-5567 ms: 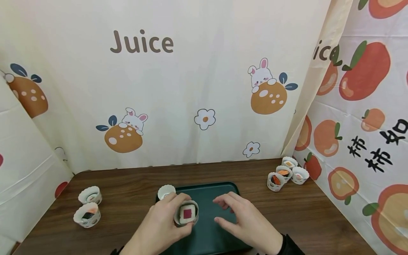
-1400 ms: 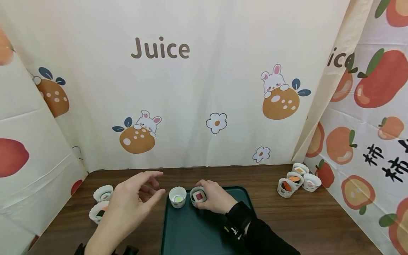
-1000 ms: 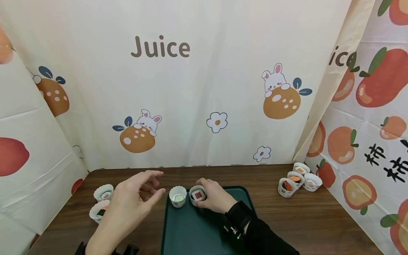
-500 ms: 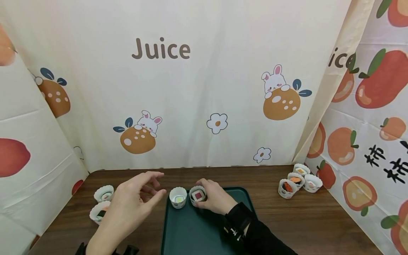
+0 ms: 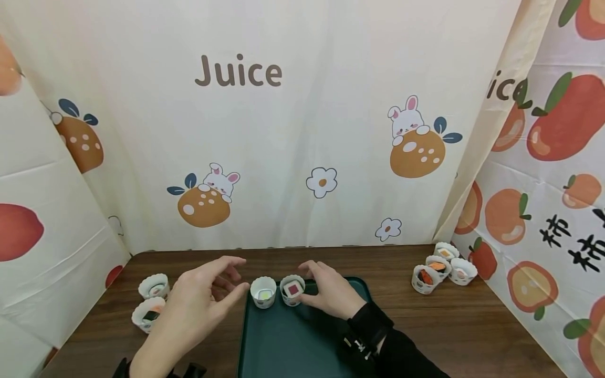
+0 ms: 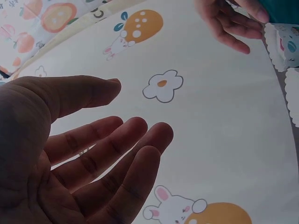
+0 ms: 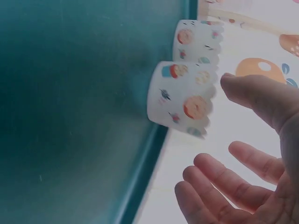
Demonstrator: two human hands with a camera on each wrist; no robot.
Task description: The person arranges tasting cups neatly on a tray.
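Two scalloped paper cups stand side by side at the far left of the green tray point(image 5: 288, 346). The left paper cup point(image 5: 256, 299) holds a white roll with a yellow-green centre. In the right paper cup point(image 7: 180, 100) is a squarish white sushi roll point(image 5: 293, 289) with a dark pink centre. My right hand point(image 5: 333, 291) is just right of that cup, fingers spread; the right wrist view shows a gap between thumb and cup. My left hand point(image 5: 196, 302) hovers left of the tray with relaxed fingers and an empty palm point(image 6: 93, 154).
Two paper cups with sushi, a rear cup point(image 5: 154, 286) and a front cup point(image 5: 141, 317) partly behind my left hand, stand on the left of the wooden table point(image 5: 449, 325). Several more sushi cups point(image 5: 424, 286) cluster at the back right. A printed curtain point(image 5: 264, 131) hangs behind.
Earlier my left hand held the pink-centred roll's cup; then my right hand held it on the tray. Since half a second ago, my right hand has let go and drawn slightly right.
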